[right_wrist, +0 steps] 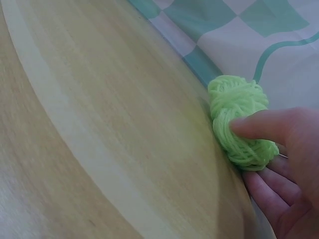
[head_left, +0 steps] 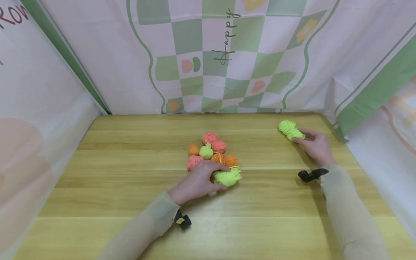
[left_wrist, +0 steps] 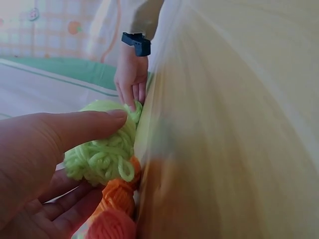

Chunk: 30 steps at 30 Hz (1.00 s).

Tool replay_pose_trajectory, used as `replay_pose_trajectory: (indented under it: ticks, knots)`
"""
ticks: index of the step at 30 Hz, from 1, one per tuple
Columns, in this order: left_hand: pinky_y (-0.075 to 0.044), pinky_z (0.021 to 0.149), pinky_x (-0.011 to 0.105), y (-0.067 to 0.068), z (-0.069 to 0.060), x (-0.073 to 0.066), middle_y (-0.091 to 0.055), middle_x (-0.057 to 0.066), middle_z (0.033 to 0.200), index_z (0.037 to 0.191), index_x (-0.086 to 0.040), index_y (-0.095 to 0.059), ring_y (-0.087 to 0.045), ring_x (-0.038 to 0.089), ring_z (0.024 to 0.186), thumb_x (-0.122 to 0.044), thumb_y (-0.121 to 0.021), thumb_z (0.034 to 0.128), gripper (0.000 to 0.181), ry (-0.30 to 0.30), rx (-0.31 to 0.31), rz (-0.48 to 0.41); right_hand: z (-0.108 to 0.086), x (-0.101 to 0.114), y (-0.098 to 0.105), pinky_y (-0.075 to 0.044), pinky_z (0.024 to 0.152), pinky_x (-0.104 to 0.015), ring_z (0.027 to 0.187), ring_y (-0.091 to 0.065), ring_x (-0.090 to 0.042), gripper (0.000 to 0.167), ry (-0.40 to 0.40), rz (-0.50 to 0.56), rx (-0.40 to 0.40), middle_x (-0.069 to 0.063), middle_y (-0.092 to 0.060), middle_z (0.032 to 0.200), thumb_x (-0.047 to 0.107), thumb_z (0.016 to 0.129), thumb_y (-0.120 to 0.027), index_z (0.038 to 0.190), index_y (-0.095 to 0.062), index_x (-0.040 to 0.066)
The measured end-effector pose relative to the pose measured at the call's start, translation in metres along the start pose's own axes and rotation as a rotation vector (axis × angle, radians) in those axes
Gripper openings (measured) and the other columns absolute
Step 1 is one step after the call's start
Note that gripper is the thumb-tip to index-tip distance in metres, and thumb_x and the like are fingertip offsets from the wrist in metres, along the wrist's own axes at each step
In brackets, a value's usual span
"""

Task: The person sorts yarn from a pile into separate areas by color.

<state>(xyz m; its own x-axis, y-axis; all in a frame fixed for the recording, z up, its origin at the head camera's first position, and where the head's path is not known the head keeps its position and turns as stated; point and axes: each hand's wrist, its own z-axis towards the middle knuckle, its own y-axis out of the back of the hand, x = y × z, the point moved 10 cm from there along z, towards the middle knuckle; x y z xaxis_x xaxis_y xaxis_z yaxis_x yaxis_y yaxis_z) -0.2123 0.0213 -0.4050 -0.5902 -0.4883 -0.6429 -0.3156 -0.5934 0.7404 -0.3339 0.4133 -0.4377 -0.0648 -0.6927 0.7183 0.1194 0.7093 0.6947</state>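
Yarn bundle (head_left: 229, 177) in left hand (head_left: 202, 180) — second bundle (head_left: 289, 129) in right hand (head_left: 316, 146)

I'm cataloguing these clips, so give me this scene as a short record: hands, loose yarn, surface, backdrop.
left hand: holds the left skein, yellow-green, on the near side of the loose yarn
right hand: holds the right skein, bright green, toward the far right corner
loose yarn: pink yarn, orange yarn, green ball, grouped together
surface: wooden table
backdrop: checked cloth reading "Happy"
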Motion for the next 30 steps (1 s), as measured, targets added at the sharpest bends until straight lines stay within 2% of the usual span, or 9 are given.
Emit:
replay_pose_trajectory:
  ticks: [4, 7, 14, 18, 20, 26, 30]
  knots:
    - [-0.048, 0.073, 0.02, -0.001, 0.002, -0.002, -0.068, -0.01, 0.112, 0.126, -0.015, -0.071, -0.055, 0.004, 0.088, -0.027, -0.089, 0.0818, 0.049, 0.014, -0.004, -0.021, 0.0, -0.001, -0.001, -0.045, 0.089, -0.011, 0.123, -0.057, -0.038, 0.077, -0.011, 0.007, 0.005, -0.025, -0.053, 0.143, 0.052, 0.092, -0.072, 0.147, -0.051, 0.003]
    - [-0.048, 0.074, 0.02, -0.002, 0.005, -0.006, -0.068, -0.01, 0.113, 0.126, -0.015, -0.071, -0.055, 0.005, 0.088, -0.027, -0.089, 0.0818, 0.049, 0.013, -0.008, -0.039, 0.0, -0.001, -0.001, -0.046, 0.093, -0.015, 0.124, -0.056, -0.038, 0.078, -0.019, 0.015, 0.01, -0.024, -0.051, 0.145, 0.053, 0.092, -0.072, 0.148, -0.05, 0.003]
    - [-0.047, 0.08, 0.019, -0.009, 0.015, -0.017, -0.068, -0.01, 0.115, 0.126, -0.016, -0.071, -0.055, 0.004, 0.093, -0.028, -0.089, 0.0822, 0.048, -0.021, -0.011, -0.056, -0.002, 0.0, 0.0, -0.043, 0.084, -0.006, 0.123, -0.056, -0.038, 0.077, -0.014, 0.015, 0.004, -0.024, -0.053, 0.143, 0.052, 0.092, -0.072, 0.147, -0.051, 0.003]
    - [-0.046, 0.079, 0.016, -0.011, 0.022, -0.023, -0.068, -0.011, 0.114, 0.126, -0.015, -0.071, -0.055, 0.003, 0.09, -0.028, -0.087, 0.0838, 0.047, -0.053, -0.014, -0.07, -0.002, 0.001, -0.001, -0.046, 0.094, -0.015, 0.124, -0.056, -0.038, 0.078, -0.024, 0.019, 0.013, -0.024, -0.052, 0.144, 0.052, 0.092, -0.072, 0.148, -0.05, 0.004]
    - [-0.046, 0.078, 0.015, -0.012, 0.026, -0.025, -0.068, -0.01, 0.113, 0.126, -0.014, -0.07, -0.055, 0.003, 0.089, -0.028, -0.086, 0.0847, 0.046, -0.064, -0.019, -0.075, -0.003, 0.002, -0.001, -0.046, 0.094, -0.015, 0.124, -0.056, -0.038, 0.077, -0.024, 0.022, 0.013, -0.025, -0.051, 0.145, 0.052, 0.092, -0.072, 0.148, -0.05, 0.004]
    - [-0.047, 0.075, 0.014, -0.011, 0.038, -0.029, -0.068, -0.01, 0.112, 0.124, -0.016, -0.071, -0.057, 0.005, 0.089, -0.031, -0.087, 0.084, 0.046, -0.057, -0.046, -0.075, -0.004, 0.004, 0.0, -0.043, 0.082, -0.006, 0.121, -0.057, -0.035, 0.075, -0.018, 0.017, 0.003, -0.025, -0.053, 0.143, 0.05, 0.092, -0.073, 0.147, -0.051, 0.003]
    - [-0.047, 0.074, 0.015, -0.012, 0.044, -0.029, -0.067, -0.013, 0.11, 0.123, -0.017, -0.071, -0.057, 0.006, 0.088, -0.031, -0.088, 0.0826, 0.045, -0.034, -0.059, -0.097, -0.003, 0.002, 0.0, -0.043, 0.08, -0.005, 0.113, -0.059, -0.021, 0.075, -0.017, 0.027, -0.002, -0.025, -0.053, 0.143, 0.05, 0.092, -0.074, 0.147, -0.052, 0.003]
